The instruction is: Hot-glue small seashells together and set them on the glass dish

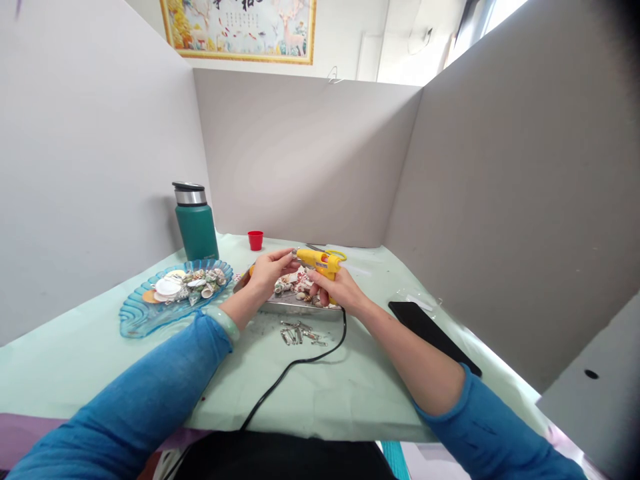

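Observation:
In my right hand (336,288) is a yellow hot glue gun (320,261), its nozzle pointing left and a clear glue stick sticking out behind. My left hand (270,273) is closed in a pinch right by the nozzle; whatever lies between the fingertips is too small to make out. Below both hands stands a metal tray (287,307) of small seashells (300,283), partly hidden by them. Several small silver metal pins (301,333) lie loose on the table in front of the tray.
On the left, a blue scalloped dish (137,317) bears shells and pale discs. Behind it stand a green bottle (197,227) and a red cup (255,241). A black flat object (435,337) lies right. The gun's black cord (295,363) crosses the table; partitions enclose three sides.

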A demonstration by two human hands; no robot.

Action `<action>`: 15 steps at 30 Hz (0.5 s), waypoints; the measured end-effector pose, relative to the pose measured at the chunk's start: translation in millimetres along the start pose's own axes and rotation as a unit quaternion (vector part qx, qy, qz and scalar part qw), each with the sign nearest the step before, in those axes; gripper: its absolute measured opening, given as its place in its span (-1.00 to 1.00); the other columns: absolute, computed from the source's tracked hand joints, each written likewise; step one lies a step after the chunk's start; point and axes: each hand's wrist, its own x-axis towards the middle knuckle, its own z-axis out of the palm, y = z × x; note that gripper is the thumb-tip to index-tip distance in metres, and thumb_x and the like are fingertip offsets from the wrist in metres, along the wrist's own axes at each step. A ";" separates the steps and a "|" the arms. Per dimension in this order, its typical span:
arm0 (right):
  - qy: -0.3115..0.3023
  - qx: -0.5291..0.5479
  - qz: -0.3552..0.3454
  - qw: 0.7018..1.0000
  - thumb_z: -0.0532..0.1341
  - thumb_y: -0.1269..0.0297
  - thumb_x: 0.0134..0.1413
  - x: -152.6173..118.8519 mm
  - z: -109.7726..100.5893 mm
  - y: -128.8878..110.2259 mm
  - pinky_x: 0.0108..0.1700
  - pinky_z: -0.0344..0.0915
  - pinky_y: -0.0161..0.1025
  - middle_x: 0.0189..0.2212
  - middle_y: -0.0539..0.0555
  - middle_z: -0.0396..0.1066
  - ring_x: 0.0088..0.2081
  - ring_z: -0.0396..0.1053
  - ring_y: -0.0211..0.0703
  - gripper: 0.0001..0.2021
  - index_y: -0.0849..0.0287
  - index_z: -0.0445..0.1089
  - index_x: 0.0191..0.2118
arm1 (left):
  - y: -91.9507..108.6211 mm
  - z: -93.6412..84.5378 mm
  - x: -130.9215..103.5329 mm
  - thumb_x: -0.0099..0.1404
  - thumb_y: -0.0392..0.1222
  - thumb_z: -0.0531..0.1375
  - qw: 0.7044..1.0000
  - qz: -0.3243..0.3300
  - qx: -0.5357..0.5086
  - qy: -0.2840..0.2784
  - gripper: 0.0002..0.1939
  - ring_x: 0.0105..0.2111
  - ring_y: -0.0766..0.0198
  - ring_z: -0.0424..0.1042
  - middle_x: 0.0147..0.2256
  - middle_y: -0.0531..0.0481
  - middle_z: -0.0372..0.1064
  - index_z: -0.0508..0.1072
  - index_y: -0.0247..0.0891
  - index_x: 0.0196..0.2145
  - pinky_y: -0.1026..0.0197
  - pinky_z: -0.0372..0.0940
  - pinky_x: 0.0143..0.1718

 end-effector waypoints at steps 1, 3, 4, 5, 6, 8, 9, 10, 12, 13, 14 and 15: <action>0.006 0.002 0.001 1.000 0.25 0.00 -0.01 0.0 0.1 -0.3 -0.69 0.19 -0.41 -0.64 -0.03 0.40 -0.75 0.21 -0.39 -0.67 0.22 0.37 -0.37 | 0.3 0.2 -0.1 -0.02 -0.20 0.38 1.000 -0.001 0.002 0.004 -0.62 -0.43 0.28 0.49 -0.40 -0.14 0.51 0.53 -0.42 -0.22 0.19 0.39 -0.24; 0.015 0.001 0.004 1.000 0.25 -0.01 -0.02 -0.4 0.4 -1.5 -0.69 0.19 -0.41 -0.65 -0.02 0.39 -0.75 0.20 -0.39 -0.66 0.22 0.35 -0.43 | 0.8 0.7 -0.6 -0.03 -0.20 0.39 1.000 -0.001 0.005 0.012 -0.62 -0.44 0.28 0.48 -0.42 -0.13 0.51 0.54 -0.42 -0.23 0.19 0.39 -0.25; 0.015 0.000 0.004 1.000 0.25 -0.01 -0.02 -0.6 0.4 -2.1 -0.69 0.18 -0.40 -0.65 -0.02 0.39 -0.75 0.20 -0.39 -0.66 0.22 0.35 -0.45 | 1.0 0.9 -0.7 -0.03 -0.20 0.39 1.000 -0.002 0.005 0.013 -0.63 -0.45 0.28 0.48 -0.42 -0.13 0.51 0.53 -0.42 -0.24 0.19 0.39 -0.25; 0.013 -0.002 0.003 1.000 0.25 0.00 -0.02 -0.9 0.5 -2.8 -0.69 0.18 -0.40 -0.65 -0.02 0.39 -0.75 0.21 -0.38 -0.67 0.22 0.35 -0.46 | 1.1 1.1 -0.8 -0.03 -0.21 0.38 1.000 -0.002 0.005 0.012 -0.63 -0.45 0.29 0.48 -0.42 -0.13 0.51 0.53 -0.42 -0.24 0.19 0.39 -0.24; 0.008 -0.004 0.001 1.000 0.25 0.01 -0.01 -1.1 0.5 -3.2 -0.69 0.18 -0.39 -0.65 -0.01 0.40 -0.75 0.21 -0.38 -0.68 0.21 0.35 -0.45 | 1.1 1.2 -0.8 -0.03 -0.21 0.38 1.000 -0.002 0.004 0.010 -0.63 -0.45 0.29 0.48 -0.41 -0.13 0.51 0.53 -0.42 -0.23 0.19 0.39 -0.24; 0.000 -0.011 0.000 1.000 0.25 0.02 -0.01 -1.3 0.5 -3.5 -0.69 0.18 -0.38 -0.65 -0.01 0.40 -0.74 0.21 -0.37 -0.69 0.21 0.37 -0.42 | 0.8 1.2 -0.7 -0.02 -0.22 0.37 1.000 -0.002 0.003 0.006 -0.63 -0.45 0.29 0.48 -0.41 -0.13 0.51 0.53 -0.42 -0.22 0.19 0.39 -0.24; -0.002 -0.014 0.000 1.000 0.25 0.02 0.00 -1.2 0.6 -3.3 -0.69 0.18 -0.38 -0.64 -0.01 0.40 -0.74 0.21 -0.37 -0.70 0.21 0.37 -0.42 | 0.7 1.1 -0.6 -0.01 -0.23 0.36 1.000 -0.001 0.002 0.006 -0.64 -0.45 0.30 0.48 -0.41 -0.13 0.51 0.53 -0.42 -0.22 0.19 0.39 -0.24; -0.002 -0.014 0.001 1.000 0.24 0.02 0.00 -1.1 0.7 -2.9 -0.69 0.18 -0.38 -0.64 -0.01 0.40 -0.74 0.21 -0.37 -0.69 0.21 0.37 -0.41 | 0.6 1.0 -0.5 -0.01 -0.24 0.36 1.000 0.000 0.002 0.005 -0.64 -0.45 0.30 0.48 -0.41 -0.13 0.51 0.53 -0.43 -0.22 0.19 0.39 -0.24; 0.002 -0.008 0.003 1.000 0.24 0.01 0.00 -0.7 1.0 -2.0 -0.69 0.18 -0.39 -0.64 -0.01 0.40 -0.75 0.21 -0.38 -0.68 0.22 0.37 -0.40 | 0.5 0.8 -0.3 -0.01 -0.24 0.37 1.000 0.001 -0.001 0.004 -0.65 -0.45 0.29 0.48 -0.41 -0.14 0.51 0.53 -0.43 -0.23 0.19 0.39 -0.23; 0.006 -0.003 0.003 1.000 0.25 0.00 -0.01 -0.5 1.1 -1.6 -0.69 0.18 -0.40 -0.65 -0.01 0.40 -0.75 0.21 -0.38 -0.68 0.22 0.36 -0.40 | 0.5 0.6 -0.2 -0.02 -0.23 0.37 1.000 0.000 -0.003 0.005 -0.64 -0.45 0.29 0.48 -0.41 -0.14 0.51 0.53 -0.43 -0.23 0.19 0.39 -0.23; 0.010 0.000 0.005 1.000 0.25 0.00 -0.02 -0.4 1.2 -1.5 -0.69 0.18 -0.40 -0.66 -0.02 0.39 -0.75 0.21 -0.38 -0.67 0.22 0.36 -0.40 | 0.3 0.4 0.0 -0.03 -0.23 0.38 1.000 -0.001 -0.004 0.006 -0.64 -0.45 0.29 0.49 -0.42 -0.14 0.51 0.53 -0.44 -0.24 0.19 0.39 -0.23; 0.013 0.001 0.005 1.000 0.26 -0.01 -0.02 -0.5 1.2 -1.5 -0.70 0.18 -0.40 -0.66 -0.02 0.39 -0.75 0.21 -0.38 -0.67 0.22 0.36 -0.41 | 0.1 0.0 0.3 -0.03 -0.22 0.38 1.000 -0.002 -0.005 0.007 -0.63 -0.45 0.29 0.49 -0.43 -0.14 0.51 0.53 -0.44 -0.24 0.20 0.39 -0.24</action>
